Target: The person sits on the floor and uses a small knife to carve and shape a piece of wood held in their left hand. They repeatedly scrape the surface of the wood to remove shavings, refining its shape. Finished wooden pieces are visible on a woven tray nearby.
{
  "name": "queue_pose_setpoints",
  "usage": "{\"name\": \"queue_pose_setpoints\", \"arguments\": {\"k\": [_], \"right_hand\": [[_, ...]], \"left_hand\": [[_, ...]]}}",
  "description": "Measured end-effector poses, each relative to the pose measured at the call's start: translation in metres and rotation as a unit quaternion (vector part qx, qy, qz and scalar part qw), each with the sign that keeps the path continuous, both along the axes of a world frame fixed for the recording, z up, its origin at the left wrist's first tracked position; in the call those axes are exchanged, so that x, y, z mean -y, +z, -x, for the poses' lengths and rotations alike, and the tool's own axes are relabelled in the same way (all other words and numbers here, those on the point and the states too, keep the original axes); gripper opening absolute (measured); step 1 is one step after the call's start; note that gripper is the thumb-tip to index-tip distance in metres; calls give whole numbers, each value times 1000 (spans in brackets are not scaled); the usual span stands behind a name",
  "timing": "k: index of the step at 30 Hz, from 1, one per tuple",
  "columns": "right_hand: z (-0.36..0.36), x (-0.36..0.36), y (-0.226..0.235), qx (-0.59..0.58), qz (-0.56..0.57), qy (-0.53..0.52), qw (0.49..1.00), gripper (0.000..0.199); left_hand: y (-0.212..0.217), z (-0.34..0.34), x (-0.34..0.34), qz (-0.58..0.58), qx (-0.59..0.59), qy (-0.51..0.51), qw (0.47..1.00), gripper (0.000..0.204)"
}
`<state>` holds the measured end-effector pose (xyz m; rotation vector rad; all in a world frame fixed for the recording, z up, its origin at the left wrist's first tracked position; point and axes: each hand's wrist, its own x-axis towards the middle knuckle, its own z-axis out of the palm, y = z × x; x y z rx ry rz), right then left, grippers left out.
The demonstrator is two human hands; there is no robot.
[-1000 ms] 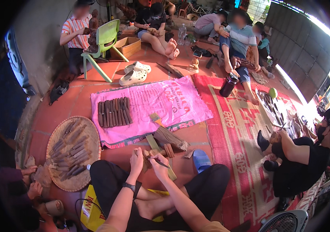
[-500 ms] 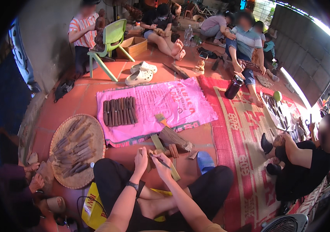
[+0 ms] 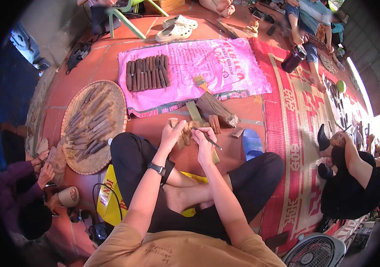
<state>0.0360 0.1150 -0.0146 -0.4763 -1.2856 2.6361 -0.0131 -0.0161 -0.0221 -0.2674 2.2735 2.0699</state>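
My left hand (image 3: pixel 170 135) is closed, with its fingers around what looks like a small tan piece of wood. My right hand (image 3: pixel 205 139) grips a slim dark carving tool (image 3: pixel 213 143), which points down and to the right. Between and just beyond my hands lie light-brown wood pieces (image 3: pixel 183 139); their exact shapes are hard to make out. A flat greenish strip (image 3: pixel 194 111) runs beneath them. Past my right hand are a reddish-brown wood block (image 3: pixel 215 124) and a larger dark wood chunk (image 3: pixel 215 107). A brush (image 3: pixel 201 82) with pale bristles touches the pink sheet (image 3: pixel 190 66).
Wooden-handled tools (image 3: pixel 147 73) lie in a row on the pink sheet. A round woven tray (image 3: pixel 72 155) at left holds several more. A blue slipper (image 3: pixel 252 144) sits by my right knee. Co-workers sit left and right; a red mat (image 3: pixel 272 187) and fan (image 3: pixel 314 251) are at right.
The view has tipped downward, so the scene sits higher in the picture. My hands have moved somewhat farther apart, and the dark tool's tip now points down to the right.
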Motion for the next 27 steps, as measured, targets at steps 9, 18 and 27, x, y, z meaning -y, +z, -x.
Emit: {"name": "queue_pose_setpoints", "arguments": {"k": [9,18,27], "right_hand": [[3,-1,2,-7,-2,-2,1000,9],[6,-1,-2,-18,-34,2,999,6],[13,2,7,-34,-121,35,991,6]], "left_hand": [[-3,2,9,-141,8,-94,986,66],[14,-3,3,-100,63,-54,992,60],[-1,5,-3,121,2,8,993,50]]}}
